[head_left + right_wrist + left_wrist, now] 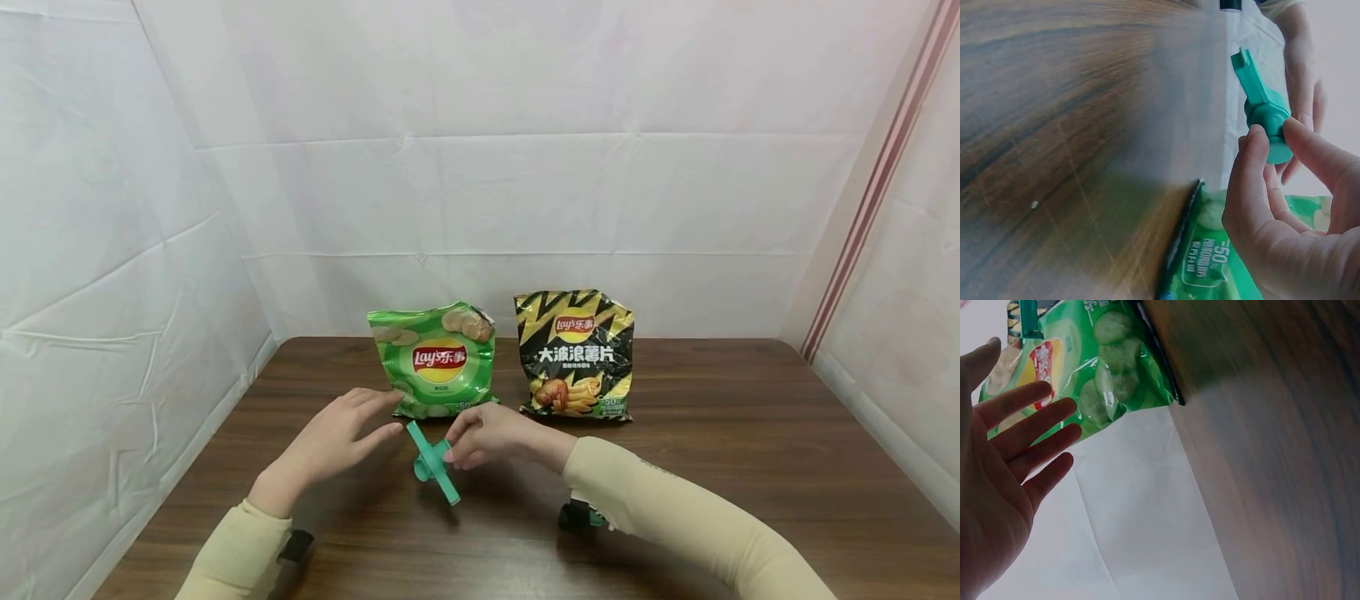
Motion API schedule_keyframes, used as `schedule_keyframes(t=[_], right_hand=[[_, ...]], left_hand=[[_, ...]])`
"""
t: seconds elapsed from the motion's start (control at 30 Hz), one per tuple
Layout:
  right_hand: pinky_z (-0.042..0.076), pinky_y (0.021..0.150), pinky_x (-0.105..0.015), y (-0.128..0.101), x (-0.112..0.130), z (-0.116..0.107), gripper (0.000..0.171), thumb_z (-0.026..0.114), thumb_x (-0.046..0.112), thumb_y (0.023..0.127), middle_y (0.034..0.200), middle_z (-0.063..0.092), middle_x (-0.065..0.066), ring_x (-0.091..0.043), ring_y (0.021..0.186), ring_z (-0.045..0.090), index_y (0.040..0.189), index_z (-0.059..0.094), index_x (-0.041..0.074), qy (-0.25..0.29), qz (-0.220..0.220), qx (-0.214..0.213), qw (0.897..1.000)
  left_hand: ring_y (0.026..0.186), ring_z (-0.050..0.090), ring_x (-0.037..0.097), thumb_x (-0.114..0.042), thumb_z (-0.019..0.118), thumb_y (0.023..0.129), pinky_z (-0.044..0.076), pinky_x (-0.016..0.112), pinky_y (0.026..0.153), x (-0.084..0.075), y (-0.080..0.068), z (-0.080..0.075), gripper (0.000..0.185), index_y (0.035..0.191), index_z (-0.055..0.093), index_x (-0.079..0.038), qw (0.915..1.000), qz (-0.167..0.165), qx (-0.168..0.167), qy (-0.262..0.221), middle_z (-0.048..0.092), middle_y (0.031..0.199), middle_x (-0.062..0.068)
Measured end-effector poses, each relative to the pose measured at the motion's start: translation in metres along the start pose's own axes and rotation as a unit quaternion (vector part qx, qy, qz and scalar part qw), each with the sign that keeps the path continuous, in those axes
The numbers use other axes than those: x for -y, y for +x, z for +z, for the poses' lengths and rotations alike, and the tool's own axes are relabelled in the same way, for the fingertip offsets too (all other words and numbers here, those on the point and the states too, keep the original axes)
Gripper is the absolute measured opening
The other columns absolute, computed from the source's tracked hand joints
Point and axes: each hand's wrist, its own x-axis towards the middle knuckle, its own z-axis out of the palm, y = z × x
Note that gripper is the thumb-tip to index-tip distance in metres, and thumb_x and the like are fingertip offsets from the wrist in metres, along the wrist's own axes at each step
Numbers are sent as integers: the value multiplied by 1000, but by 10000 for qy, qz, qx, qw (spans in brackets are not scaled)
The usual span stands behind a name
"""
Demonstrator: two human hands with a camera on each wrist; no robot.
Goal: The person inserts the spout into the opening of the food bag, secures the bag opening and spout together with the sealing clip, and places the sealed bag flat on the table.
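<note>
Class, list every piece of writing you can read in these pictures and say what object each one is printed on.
"Lay's 乐事": red logo on the green chip bag.
"Lay's 乐事": red logo on the black and yellow chip bag.
"大波浪薯片": white characters on the black and yellow chip bag.
"50": bottom edge of the green chip bag, right wrist view.
Small print on both bags: too small to read.
Green clip: no writing visible.

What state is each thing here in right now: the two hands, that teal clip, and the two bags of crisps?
Left hand: open, fingers straight, holding nothing.
Right hand: pinches the clip.
Teal clip: held above the table.
Green crisp bag: upright, top looks torn open.
Black crisp bag: upright, apparently unopened.
</note>
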Motion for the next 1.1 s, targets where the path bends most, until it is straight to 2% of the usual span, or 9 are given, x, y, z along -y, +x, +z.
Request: schedule_keyframes(t=[0.17,0.3,0.43,0.57,0.77,1.0,1.1], right_hand=[[55,82,-41,-3,6,-6,20,73,6,81,80,69,-5,-16,75,68,98,66,0,-70,-165,-33,9998],[54,84,-43,-5,11,-11,22,73,8,81,82,71,-4,-17,76,69,101,67,0,-190,-289,-52,9994],[54,84,-40,-7,17,-14,23,72,9,82,83,72,-5,-18,78,69,103,67,0,-125,-302,-81,9994],[53,86,-41,-9,23,-17,24,72,10,83,88,72,-5,-18,80,69,105,68,0,-124,-304,-146,9994],[52,88,-44,-11,27,-21,26,73,16,83,93,72,-5,-18,81,70,106,69,4,-603,-547,-238,9964],[52,80,-32,-11,30,-23,26,75,23,82,93,73,-2,-13,77,67,103,72,9,-1112,-750,-372,9903],[53,82,-38,-10,31,-23,25,76,22,81,93,73,-2,-12,74,67,102,72,10,-1121,-739,-409,9901]], left_hand=[[113,57,16,-46,56,93,49,41,92,-6,1,-4,45,128,60,-18,9984,-267,-6,-499,62,121,-1],[111,58,16,-42,57,94,49,40,89,-10,4,-6,41,127,61,-18,9947,-312,25,-979,63,120,-2],[113,59,17,-38,57,94,49,42,91,-13,8,-6,38,124,63,-15,9908,-254,78,-1326,65,120,-3],[111,61,16,-37,57,95,50,41,91,-16,10,-8,34,122,64,-17,9873,-202,162,-1567,67,118,-2],[99,65,9,-34,56,95,53,32,83,-19,12,-7,29,118,65,-18,9819,-175,283,-1863,69,111,-2],[89,64,4,-30,60,94,55,34,79,-18,13,-2,17,105,66,-20,9765,26,278,-2137,69,98,-7],[84,63,4,-30,61,93,54,31,77,-17,12,-1,11,100,66,-22,9728,3,325,-2293,68,92,-9]])
